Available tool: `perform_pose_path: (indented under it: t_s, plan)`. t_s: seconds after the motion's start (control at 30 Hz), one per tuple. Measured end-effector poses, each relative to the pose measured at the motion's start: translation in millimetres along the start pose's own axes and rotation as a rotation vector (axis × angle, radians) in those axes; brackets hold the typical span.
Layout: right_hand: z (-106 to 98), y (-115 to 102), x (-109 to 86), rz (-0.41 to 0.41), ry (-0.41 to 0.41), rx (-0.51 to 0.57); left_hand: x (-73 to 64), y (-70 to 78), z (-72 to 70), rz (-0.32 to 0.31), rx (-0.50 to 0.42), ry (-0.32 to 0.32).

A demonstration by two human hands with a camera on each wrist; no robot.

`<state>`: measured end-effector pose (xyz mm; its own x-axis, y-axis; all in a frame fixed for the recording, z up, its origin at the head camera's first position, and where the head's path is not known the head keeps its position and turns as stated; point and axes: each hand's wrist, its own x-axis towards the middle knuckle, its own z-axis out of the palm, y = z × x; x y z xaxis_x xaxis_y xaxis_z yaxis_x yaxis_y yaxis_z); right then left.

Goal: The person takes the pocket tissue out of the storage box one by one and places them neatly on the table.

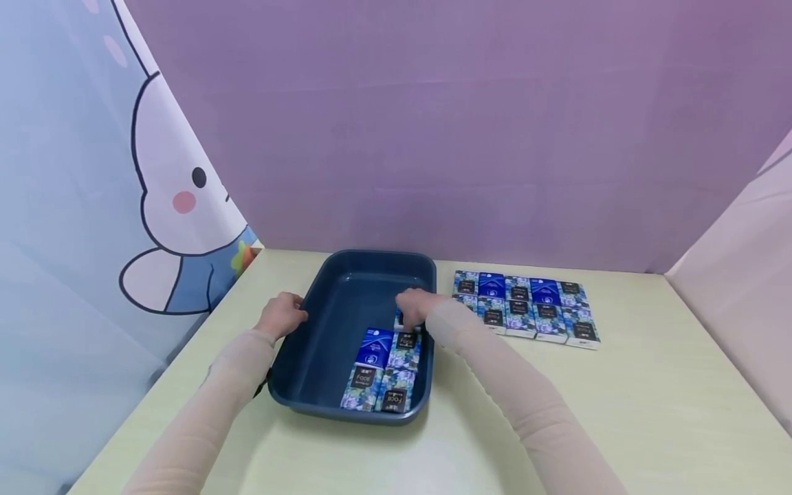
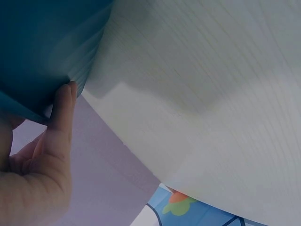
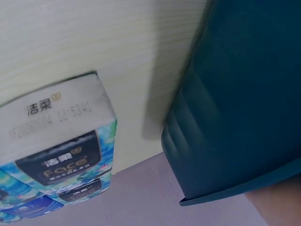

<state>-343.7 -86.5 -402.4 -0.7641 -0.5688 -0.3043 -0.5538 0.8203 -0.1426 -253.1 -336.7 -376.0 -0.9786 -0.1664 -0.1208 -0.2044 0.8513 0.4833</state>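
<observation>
While the left hand (image 1: 282, 315) clamps the left rim of the dark blue tub (image 1: 331, 326), the right hand (image 1: 416, 306) dips in over the opposite side, and the two are well apart! Under those right fingers sits a half-covered pack (image 1: 399, 321), inside the tub by its right wall; whether it's pinched or merely touched, I can't tell, because the hand hides too much of it.

Look down the tub now: a flowered pack (image 1: 405, 350) lies just nearer than the covered one, with a deep blue pack (image 1: 374, 347) alongside on its left. Below those come two more flowered ones, side by side at the near end. The tub's left half shows bare floor.

Over to the right on the pale counter (image 1: 650, 399), and here's a tight block of packs (image 1: 520, 316), two rows of five, deep blue ones standing second and fourth in the far row! The right wrist view catches the printed end of one, near the tub's outer wall and clear of it.

Pale sleeves (image 1: 513, 399) run up both arms. Behind it all hangs a purple backdrop (image 1: 458, 137), and there's a white cartoon figure (image 1: 173, 165) on the left-hand panel.
</observation>
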Motion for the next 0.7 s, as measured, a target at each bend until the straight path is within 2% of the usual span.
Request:
perform_pose_path:
  t_s: [0.4,0.7]
  plan:
    - [0.0,0.8,-3.3,-0.029,0.012,-0.038,1.3,2.5,0.1,-0.011,0.006,-0.002]
    - [-0.9,1.4,-6.9,-0.049,0.027,-0.013,0.3,3.4,0.4,-0.022,-0.004,-0.012]
